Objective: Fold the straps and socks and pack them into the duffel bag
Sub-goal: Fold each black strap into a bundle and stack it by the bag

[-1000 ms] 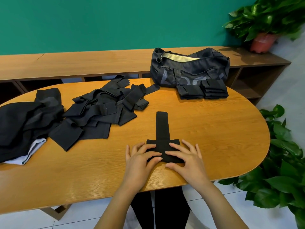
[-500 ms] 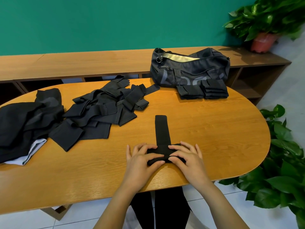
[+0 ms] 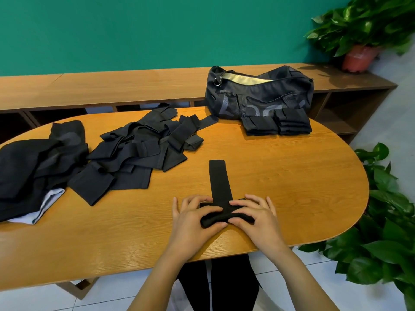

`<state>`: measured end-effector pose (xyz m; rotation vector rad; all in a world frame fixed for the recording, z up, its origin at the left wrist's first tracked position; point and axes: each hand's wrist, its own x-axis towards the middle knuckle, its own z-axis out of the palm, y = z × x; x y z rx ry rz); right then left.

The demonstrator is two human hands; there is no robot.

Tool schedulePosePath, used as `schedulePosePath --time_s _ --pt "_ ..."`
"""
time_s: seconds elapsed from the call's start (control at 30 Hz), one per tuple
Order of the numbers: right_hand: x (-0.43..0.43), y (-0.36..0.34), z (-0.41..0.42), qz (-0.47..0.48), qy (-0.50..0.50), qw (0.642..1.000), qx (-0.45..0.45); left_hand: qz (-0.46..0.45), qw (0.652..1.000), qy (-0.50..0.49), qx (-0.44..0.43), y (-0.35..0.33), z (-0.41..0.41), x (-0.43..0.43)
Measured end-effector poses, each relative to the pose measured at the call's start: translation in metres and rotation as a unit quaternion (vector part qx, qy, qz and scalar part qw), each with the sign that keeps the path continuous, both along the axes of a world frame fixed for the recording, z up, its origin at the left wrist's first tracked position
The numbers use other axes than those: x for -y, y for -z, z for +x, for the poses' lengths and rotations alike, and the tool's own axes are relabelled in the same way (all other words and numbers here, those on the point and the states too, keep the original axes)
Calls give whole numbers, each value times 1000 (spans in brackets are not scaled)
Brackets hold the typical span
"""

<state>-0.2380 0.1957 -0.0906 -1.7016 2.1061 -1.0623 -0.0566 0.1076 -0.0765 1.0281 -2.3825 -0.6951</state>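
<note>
While I'm parked at the near edge of the table, here's the spread left to right: a heap of dark clothes at the far left, then a messy pile of loose straps right beside it. My left hand has its fingers curled over the rolled-up near end of the strap, thumb tucked against the near side. My right hand grips the other half of that same roll the same way. The roll itself lies crosswise, left to right. The flat tail runs away from me, its long axis pointing at the far side of the table and leaning a touch left at the tip. Further right and back, a folded stack sits right up against the front of the duffel bag, which lies lengthwise across with its top zipper open.
</note>
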Motion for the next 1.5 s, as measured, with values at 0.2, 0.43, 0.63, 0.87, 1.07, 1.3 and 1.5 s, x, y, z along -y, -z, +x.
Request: schedulePosePath --time_s 0.2,0.43,0.63,0.87,1.07,1.3,1.5 --pt "-2 -3 1 -4 -6 1000 10 -3 1000 -2 12 -1 -1 0" --pt "-3 -6 -1 5 -11 1000 10 16 1000 -12 -7 0 -2 1" --pt "-2 -7 1 -6 4 1000 12 17 1000 -12 0 -2 -1 0" --pt "-2 -4 1 8 23 999 24 10 1000 -20 20 -1 -2 0" --pt "-3 -2 1 -10 38 999 33 21 999 -32 -14 2 -2 2" --pt "-3 -8 6 31 93 995 35 10 998 -58 -34 3 -3 0" --pt "-3 -4 4 29 107 991 72 1 996 -77 -48 7 -3 1"
